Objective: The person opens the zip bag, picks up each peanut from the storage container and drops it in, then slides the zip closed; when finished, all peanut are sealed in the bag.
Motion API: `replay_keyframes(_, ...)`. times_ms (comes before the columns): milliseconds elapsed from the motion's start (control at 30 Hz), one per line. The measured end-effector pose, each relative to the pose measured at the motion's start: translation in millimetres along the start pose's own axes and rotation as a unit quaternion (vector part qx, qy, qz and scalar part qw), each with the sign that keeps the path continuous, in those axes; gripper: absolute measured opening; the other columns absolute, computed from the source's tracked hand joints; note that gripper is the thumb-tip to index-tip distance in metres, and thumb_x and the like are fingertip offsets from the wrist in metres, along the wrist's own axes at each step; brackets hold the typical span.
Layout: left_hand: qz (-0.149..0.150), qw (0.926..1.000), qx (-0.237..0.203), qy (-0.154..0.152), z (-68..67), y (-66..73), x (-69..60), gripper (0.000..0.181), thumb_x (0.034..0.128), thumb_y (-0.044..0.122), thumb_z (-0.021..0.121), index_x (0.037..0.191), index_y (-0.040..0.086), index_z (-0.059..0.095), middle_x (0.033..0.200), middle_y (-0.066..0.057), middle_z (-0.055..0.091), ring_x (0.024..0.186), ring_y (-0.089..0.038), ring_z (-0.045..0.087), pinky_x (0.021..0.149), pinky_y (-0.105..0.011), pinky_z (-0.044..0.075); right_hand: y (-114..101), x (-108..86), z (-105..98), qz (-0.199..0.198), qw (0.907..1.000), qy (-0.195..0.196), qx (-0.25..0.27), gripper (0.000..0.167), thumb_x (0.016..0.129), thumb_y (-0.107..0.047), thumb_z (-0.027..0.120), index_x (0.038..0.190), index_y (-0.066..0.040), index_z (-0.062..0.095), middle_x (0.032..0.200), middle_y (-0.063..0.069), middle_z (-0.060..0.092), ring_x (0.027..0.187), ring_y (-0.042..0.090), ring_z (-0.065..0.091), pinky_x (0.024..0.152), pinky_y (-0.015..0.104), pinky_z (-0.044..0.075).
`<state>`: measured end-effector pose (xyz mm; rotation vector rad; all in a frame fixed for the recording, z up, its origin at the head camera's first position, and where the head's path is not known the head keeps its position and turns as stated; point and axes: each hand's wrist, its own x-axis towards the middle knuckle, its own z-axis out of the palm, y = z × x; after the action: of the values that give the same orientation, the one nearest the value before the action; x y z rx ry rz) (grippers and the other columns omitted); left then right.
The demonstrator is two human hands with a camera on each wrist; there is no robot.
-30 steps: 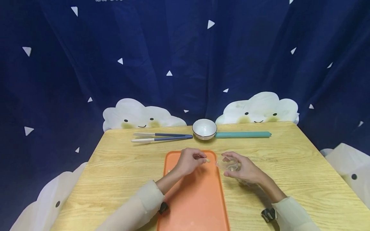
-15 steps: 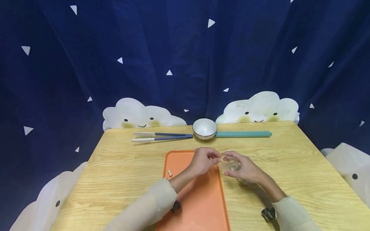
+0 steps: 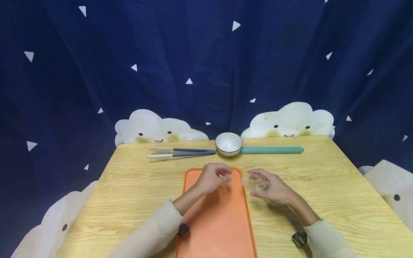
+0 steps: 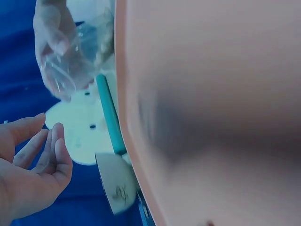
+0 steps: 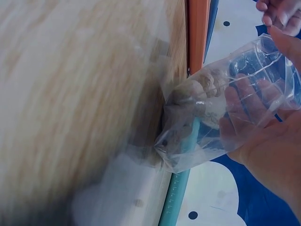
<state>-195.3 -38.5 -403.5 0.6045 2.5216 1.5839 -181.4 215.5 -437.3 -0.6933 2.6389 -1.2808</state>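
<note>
My right hand point(image 3: 274, 188) grips a clear plastic bag point(image 5: 235, 108) just right of the orange tray point(image 3: 219, 218), its mouth facing left. Tan shelled peanuts point(image 5: 202, 92) lie low in the bag, seen through the film in the right wrist view. Over the far part of the tray is my left hand point(image 3: 213, 177), thumb and fingers apart and loosely bent. Nothing shows between those fingertips in the left wrist view. The left forearm covers part of the tray's left edge.
Behind the tray stands a white bowl point(image 3: 228, 144) with a dark rim. Blue-and-white tongs point(image 3: 182, 154) lie to its left, a teal rolled mat point(image 3: 272, 150) to its right. All rest on a wooden table point(image 3: 138, 179) before a blue curtain point(image 3: 206, 71).
A pale peanut was in my left fingers; that hand reached right to the bag's mouth, then came back left without it. My right hand and the bag stayed about still.
</note>
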Motion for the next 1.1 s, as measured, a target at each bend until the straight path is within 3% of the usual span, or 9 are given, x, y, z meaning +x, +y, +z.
replay_keyframes(333, -0.034, 0.9972, 0.062, 0.026, -41.8, -20.7, -14.0, 0.017, 0.0788, 0.001, 0.072, 0.095, 0.001, 0.071, 0.094, -0.014, 0.071, 0.081, -0.02, 0.068, 0.065, -0.025, 0.052, 1, 0.3, 0, -0.007, 0.9999, 0.01, -0.011, 0.066, 0.078, -0.025, 0.078, 0.134, -0.009, 0.048, 0.121, 0.01, 0.064, 0.116, 0.034, 0.056, 0.086, 0.037, 0.047)
replay_keyframes(600, -0.059, 0.9905, 0.124, 0.004, -64.1, -49.8, -24.8, 0.015, 0.0774, 0.0, 0.072, 0.092, -0.003, 0.07, 0.087, -0.015, 0.07, 0.073, -0.019, 0.067, 0.065, -0.027, 0.053, 3, 0.1, 0, -0.009, 0.9999, 0.009, -0.009, 0.066, 0.078, -0.027, 0.078, 0.135, -0.009, 0.048, 0.121, 0.013, 0.063, 0.115, 0.034, 0.056, 0.084, 0.031, 0.049)
replay_keyframes(833, -0.087, 0.9795, 0.181, -0.012, -75.0, -58.8, -32.6, 0.01, 0.072, -0.002, 0.076, 0.078, 0.0, 0.069, 0.073, -0.005, 0.068, 0.068, -0.012, 0.061, 0.064, -0.026, 0.05, 1, -0.1, 0, -0.004, 0.9999, 0.008, -0.005, 0.066, 0.078, -0.025, 0.078, 0.135, -0.009, 0.048, 0.122, 0.012, 0.063, 0.116, 0.034, 0.056, 0.088, 0.038, 0.047)
replay_keyframes(1100, -0.131, 0.973, 0.188, -0.03, -70.3, -62.3, -37.7, 0.015, 0.0618, -0.008, 0.078, 0.07, -0.002, 0.068, 0.06, -0.002, 0.063, 0.044, -0.008, 0.05, 0.043, -0.021, 0.046, 1, -0.3, 1, -0.001, 1.0, 0.007, 0.001, 0.064, 0.079, -0.022, 0.077, 0.135, -0.009, 0.048, 0.122, 0.011, 0.063, 0.117, 0.036, 0.055, 0.092, 0.047, 0.044)
